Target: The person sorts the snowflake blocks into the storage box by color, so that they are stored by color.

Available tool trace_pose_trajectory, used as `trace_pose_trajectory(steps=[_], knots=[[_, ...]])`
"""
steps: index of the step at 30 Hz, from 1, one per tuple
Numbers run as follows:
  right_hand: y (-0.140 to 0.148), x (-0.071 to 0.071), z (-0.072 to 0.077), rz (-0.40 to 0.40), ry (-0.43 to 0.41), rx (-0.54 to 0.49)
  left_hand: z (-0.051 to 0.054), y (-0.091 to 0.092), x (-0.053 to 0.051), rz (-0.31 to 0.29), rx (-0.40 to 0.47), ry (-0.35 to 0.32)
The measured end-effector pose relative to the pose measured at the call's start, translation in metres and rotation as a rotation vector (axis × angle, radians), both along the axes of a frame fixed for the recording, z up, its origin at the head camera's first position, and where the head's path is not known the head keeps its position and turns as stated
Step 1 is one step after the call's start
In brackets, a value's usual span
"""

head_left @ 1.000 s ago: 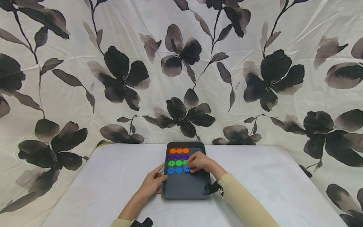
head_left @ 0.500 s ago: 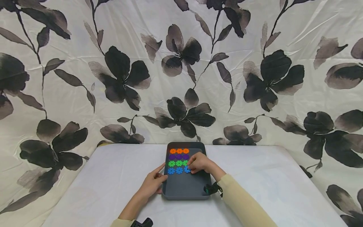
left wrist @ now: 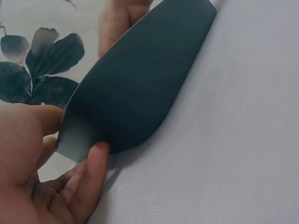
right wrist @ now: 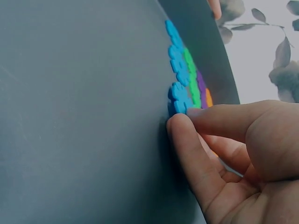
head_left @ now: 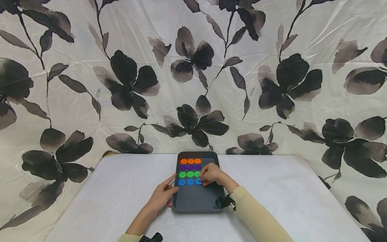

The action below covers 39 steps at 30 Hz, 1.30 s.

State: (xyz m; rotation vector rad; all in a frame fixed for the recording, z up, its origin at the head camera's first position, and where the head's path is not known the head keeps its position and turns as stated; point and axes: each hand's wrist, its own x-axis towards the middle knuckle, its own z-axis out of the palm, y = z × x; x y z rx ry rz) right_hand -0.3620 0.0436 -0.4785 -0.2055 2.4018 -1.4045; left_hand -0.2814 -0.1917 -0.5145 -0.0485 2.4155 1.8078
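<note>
A dark grey tray (head_left: 198, 200) lies on the table with flower-shaped plastic discs in rows. My left hand (head_left: 161, 195) grips the tray's left side; in the left wrist view its fingers curl about the tray wall (left wrist: 135, 79). My right hand (head_left: 212, 174) pinches the rightmost blue flower-shaped disc (right wrist: 181, 95) between thumb and finger, low over the tray floor. Two more blue discs (head_left: 185, 182) lie to its left. Beyond them run rows of green discs (head_left: 190, 174), purple discs (head_left: 190, 167) and orange discs (head_left: 190, 161). Fingers partly cover the right end of the green row.
The tray stands on a white-covered table (head_left: 266, 195), its far end near the back edge. A floral cloth (head_left: 163, 84) hangs behind. Raised walls surround the tray floor. The right wrist's dark band (head_left: 225, 201) is over the tray's right rim.
My right wrist and forearm have shifted very slightly left, while its fingers stay at the same blue disc. The left hand and the tray hold their place.
</note>
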Motion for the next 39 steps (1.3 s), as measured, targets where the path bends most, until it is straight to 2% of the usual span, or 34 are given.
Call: trace_pose_trajectory(steps=[8, 23, 29, 34, 39], knots=[[0.001, -0.003, -0.001, -0.026, -0.001, 0.022, 0.002, 0.001, -0.002, -0.015, 0.004, 0.003], [0.005, -0.004, -0.002, -0.044, 0.026, 0.000, 0.003, 0.004, -0.007, -0.027, 0.005, 0.000], [0.002, -0.002, -0.001, -0.035, 0.024, -0.027, 0.002, 0.004, -0.005, -0.022, -0.002, 0.007], [0.003, -0.002, 0.011, 0.004, 0.030, -0.053, 0.002, 0.005, -0.004, -0.015, -0.014, 0.001], [0.010, -0.001, 0.036, 0.072, 0.047, -0.098, 0.001, 0.004, -0.003, -0.006, -0.015, -0.011]])
